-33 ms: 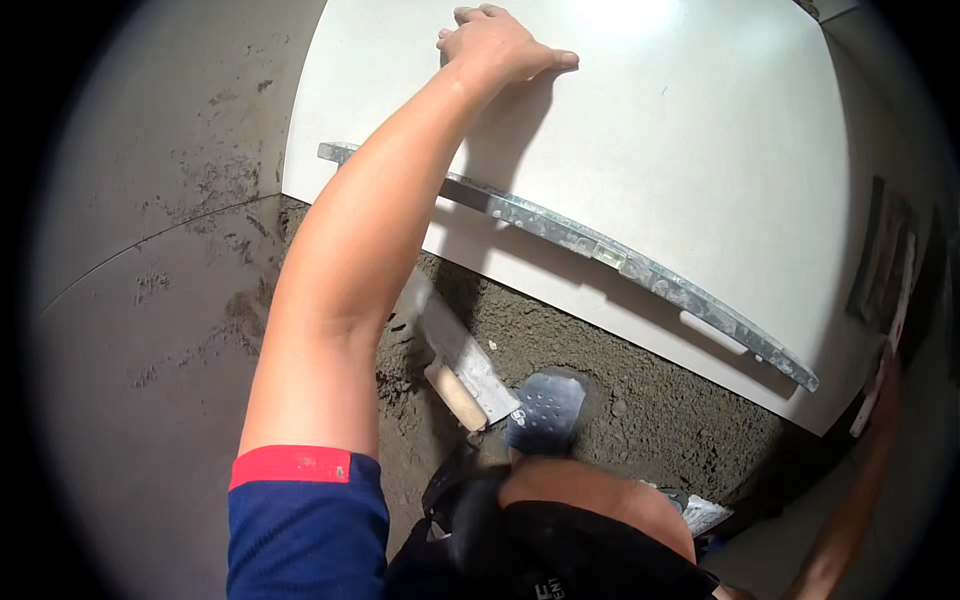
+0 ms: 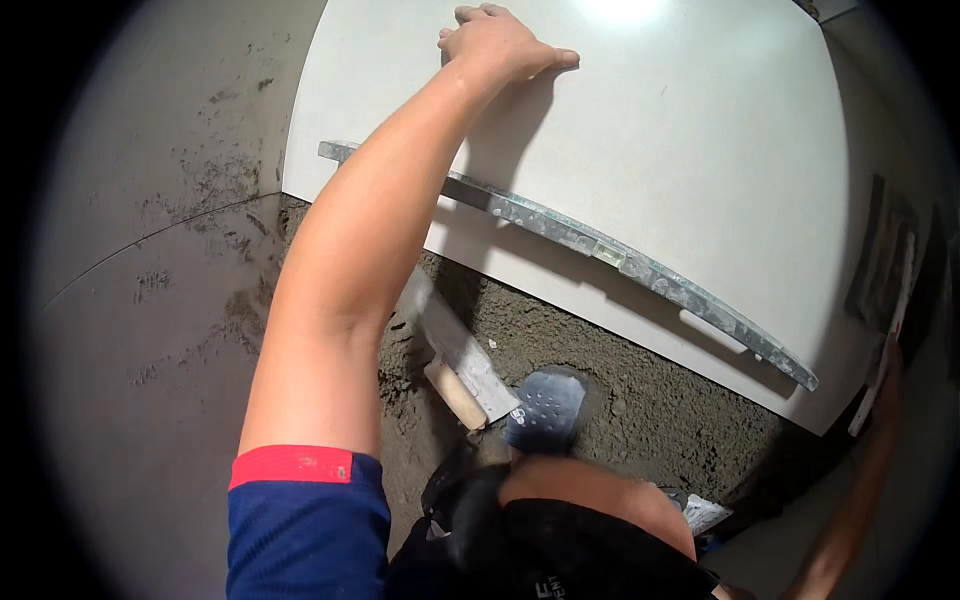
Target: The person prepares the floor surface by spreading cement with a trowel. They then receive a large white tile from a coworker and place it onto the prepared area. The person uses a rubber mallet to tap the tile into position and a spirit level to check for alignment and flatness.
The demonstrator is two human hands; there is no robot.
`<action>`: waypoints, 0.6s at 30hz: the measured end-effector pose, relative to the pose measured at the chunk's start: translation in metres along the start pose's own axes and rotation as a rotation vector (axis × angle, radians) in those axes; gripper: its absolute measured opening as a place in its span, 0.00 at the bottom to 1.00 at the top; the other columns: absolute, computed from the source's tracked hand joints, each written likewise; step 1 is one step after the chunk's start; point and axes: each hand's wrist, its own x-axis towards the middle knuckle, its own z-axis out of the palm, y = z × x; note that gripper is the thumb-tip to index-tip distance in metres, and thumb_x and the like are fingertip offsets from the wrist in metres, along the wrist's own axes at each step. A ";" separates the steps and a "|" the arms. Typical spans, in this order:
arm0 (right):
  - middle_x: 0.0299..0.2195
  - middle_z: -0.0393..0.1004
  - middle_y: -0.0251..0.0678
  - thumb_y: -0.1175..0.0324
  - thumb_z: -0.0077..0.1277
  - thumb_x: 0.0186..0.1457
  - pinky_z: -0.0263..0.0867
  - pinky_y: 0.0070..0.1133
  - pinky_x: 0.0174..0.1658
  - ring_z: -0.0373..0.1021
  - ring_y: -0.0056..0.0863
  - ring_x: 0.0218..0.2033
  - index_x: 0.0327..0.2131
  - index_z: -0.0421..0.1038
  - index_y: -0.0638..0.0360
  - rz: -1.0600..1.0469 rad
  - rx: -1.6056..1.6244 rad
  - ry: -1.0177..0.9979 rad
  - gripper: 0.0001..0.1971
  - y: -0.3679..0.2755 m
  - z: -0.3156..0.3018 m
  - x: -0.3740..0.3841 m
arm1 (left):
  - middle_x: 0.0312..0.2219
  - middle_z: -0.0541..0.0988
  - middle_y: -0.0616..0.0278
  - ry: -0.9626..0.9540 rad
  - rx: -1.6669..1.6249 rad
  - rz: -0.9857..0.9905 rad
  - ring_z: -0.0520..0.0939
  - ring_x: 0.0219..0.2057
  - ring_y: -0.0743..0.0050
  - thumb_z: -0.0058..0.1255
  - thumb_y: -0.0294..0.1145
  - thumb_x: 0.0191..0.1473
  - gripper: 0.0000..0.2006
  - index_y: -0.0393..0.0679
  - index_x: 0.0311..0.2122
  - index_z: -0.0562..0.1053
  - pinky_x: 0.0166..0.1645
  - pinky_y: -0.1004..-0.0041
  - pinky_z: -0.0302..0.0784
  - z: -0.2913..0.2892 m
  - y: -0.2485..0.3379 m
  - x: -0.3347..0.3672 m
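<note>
Maybe the big white tile (image 2: 700,160), lying over bumpy grey sand (image 2: 650,400), could tip if the left hand (image 2: 495,47), thumb spread wide on it, pushes too hard. Then the level (image 2: 560,231) could slide. The right hand (image 2: 887,380), by a pale bar (image 2: 904,285), is too dim to tell its fingers.

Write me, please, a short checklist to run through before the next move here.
1. Left hand resting on the white slab, thumb spread: ok.
2. Spirit level set across the slab near its lower edge: ok.
3. Bubble centred in the level's vial: cannot tell, too small to read.
4. Mortar below the slab free of tools: not ok, a trowel with a wooden handle lies on it.
5. Shoe off the slab: ok, it is on the mortar side.
6. Right hand firmly gripping the long pale-edged strip: cannot tell, too dim.
</note>
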 end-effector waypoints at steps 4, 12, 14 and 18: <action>0.22 0.61 0.22 0.43 0.46 0.62 0.52 0.14 0.19 0.57 0.12 0.18 0.40 0.67 0.51 0.121 -0.075 0.161 0.21 -0.057 0.060 0.007 | 0.55 0.67 0.32 -0.013 -0.032 -0.084 0.73 0.55 0.39 0.57 0.59 0.45 0.48 0.26 0.60 0.61 0.58 0.55 0.71 -0.031 0.025 -0.030; 0.18 0.58 0.21 0.37 0.45 0.60 0.48 0.15 0.15 0.51 0.13 0.12 0.39 0.68 0.50 0.130 -0.134 0.046 0.25 -0.075 0.082 0.019 | 0.61 0.60 0.32 -0.180 0.007 -0.107 0.68 0.61 0.44 0.57 0.64 0.45 0.51 0.29 0.63 0.59 0.62 0.60 0.68 -0.055 0.018 -0.032; 0.18 0.59 0.20 0.37 0.44 0.60 0.49 0.14 0.16 0.52 0.12 0.13 0.41 0.69 0.51 0.121 -0.139 0.032 0.26 -0.085 0.098 0.014 | 0.62 0.60 0.31 -0.185 0.031 -0.050 0.68 0.61 0.43 0.56 0.64 0.46 0.50 0.30 0.63 0.60 0.62 0.59 0.68 -0.054 0.014 -0.030; 0.20 0.60 0.18 0.37 0.44 0.60 0.50 0.14 0.20 0.54 0.11 0.17 0.41 0.69 0.52 -0.024 -0.231 0.179 0.26 -0.091 0.121 0.006 | 0.62 0.60 0.31 -0.222 -0.014 -0.081 0.66 0.62 0.44 0.53 0.62 0.51 0.48 0.28 0.64 0.57 0.63 0.57 0.67 -0.061 0.021 -0.035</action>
